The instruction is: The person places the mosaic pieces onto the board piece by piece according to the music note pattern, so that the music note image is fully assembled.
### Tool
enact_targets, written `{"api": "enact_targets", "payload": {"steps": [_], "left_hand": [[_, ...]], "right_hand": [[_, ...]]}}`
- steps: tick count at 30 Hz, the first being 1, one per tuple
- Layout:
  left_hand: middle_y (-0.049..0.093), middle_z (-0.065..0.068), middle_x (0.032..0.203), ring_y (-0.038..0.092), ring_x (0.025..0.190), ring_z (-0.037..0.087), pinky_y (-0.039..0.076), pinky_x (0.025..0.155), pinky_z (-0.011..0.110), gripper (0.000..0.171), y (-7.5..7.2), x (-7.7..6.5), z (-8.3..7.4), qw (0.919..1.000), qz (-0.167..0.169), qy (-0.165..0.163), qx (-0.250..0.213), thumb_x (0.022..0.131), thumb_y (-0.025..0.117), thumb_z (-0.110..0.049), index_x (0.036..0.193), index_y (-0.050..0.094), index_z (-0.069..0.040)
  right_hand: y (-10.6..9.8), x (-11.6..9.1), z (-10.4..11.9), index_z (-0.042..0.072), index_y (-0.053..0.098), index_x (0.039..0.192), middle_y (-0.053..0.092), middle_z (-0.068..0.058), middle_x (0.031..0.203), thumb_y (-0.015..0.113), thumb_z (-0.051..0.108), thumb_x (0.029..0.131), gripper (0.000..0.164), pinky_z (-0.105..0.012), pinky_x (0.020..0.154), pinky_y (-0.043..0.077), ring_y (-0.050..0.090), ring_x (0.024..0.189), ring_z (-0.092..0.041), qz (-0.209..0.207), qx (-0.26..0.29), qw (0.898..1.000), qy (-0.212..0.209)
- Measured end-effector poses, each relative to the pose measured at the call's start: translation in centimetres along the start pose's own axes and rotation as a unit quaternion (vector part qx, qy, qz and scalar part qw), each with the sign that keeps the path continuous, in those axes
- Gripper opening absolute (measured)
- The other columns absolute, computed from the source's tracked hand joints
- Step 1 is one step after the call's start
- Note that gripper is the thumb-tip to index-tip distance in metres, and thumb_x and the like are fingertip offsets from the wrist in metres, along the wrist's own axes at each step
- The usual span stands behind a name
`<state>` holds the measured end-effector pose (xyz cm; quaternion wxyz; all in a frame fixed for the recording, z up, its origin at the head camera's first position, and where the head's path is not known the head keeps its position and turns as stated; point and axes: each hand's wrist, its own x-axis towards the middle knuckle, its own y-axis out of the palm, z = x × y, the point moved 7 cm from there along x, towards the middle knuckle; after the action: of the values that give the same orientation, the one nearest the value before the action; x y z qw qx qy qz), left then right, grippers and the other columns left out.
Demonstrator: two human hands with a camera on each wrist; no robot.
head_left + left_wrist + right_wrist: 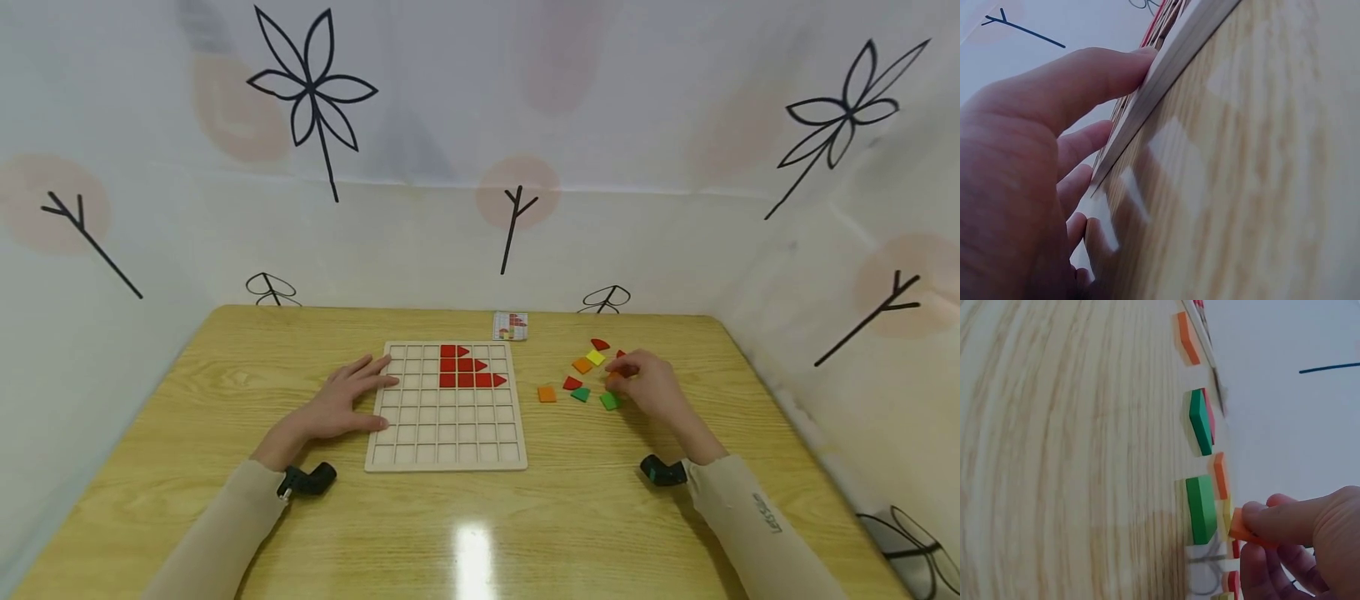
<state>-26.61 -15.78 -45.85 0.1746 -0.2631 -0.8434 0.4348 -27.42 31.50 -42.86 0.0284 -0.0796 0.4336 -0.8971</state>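
A pale wooden grid board (448,435) lies on the table, with several red square and pointed tiles (465,380) set in stepped rows in its upper cells. My left hand (337,403) rests at the board's left edge with its fingers spread. In the left wrist view, the thumb (1107,75) touches the board's rim (1163,78). To the right of the board, my right hand (654,388) pinches an orange tile (1241,529) between thumb and fingers, just above the loose pieces. A green tile (610,401) lies right beside that hand.
Loose pieces lie between board and right hand: an orange square (547,394), a dark green piece (581,395), a red piece (572,383), another orange tile (582,365), a yellow tile (596,357) and a red wedge (600,343). A small pattern card (501,326) lies behind the board.
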Motion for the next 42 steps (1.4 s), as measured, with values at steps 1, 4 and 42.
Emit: {"api": "enact_targets", "payload": {"steps": [1, 4, 42], "left_hand": [[0.022, 0.007, 0.164, 0.009, 0.15, 0.037, 0.008, 0.111, 0.069, 0.07, 0.0, 0.0, 0.0, 1.0, 0.0, 0.001, 0.001, 0.086, 0.073, -0.046, 0.146, 0.053, -0.016], [0.023, 0.007, 0.164, 0.009, 0.15, 0.037, 0.008, 0.111, 0.069, 0.07, -0.1, 0.1, 0.0, 1.0, 0.0, 0.0, 0.001, 0.086, 0.073, -0.046, 0.146, 0.053, -0.016], [0.024, 0.011, 0.163, 0.01, 0.149, 0.04, 0.008, 0.11, 0.07, 0.069, -0.1, -0.1, -0.2, 0.9999, -0.001, 0.01, 0.007, 0.088, 0.072, -0.045, 0.146, 0.053, -0.014]], "right_hand": [[-0.1, -0.1, 0.0, 0.001, 0.074, 0.106, 0.062, -0.017, 0.108, 0.074, 0.007, 0.09, 0.017, -0.042, 0.079, 0.049, 0.06, 0.1, -0.034, -0.001, 0.005, 1.0, 0.004], [-0.1, -0.2, 0.2, 0.002, 0.073, 0.109, 0.061, -0.019, 0.116, 0.074, 0.011, 0.091, 0.02, -0.045, 0.082, 0.05, 0.06, 0.104, -0.036, -0.004, 0.022, 1.0, 0.012], [13.4, 1.7, 14.4, 0.01, 0.077, 0.099, 0.068, 0.0, 0.095, 0.081, 0.01, 0.084, 0.016, -0.03, 0.075, 0.054, 0.063, 0.083, -0.015, 0.088, 0.172, 0.979, -0.066]]}}
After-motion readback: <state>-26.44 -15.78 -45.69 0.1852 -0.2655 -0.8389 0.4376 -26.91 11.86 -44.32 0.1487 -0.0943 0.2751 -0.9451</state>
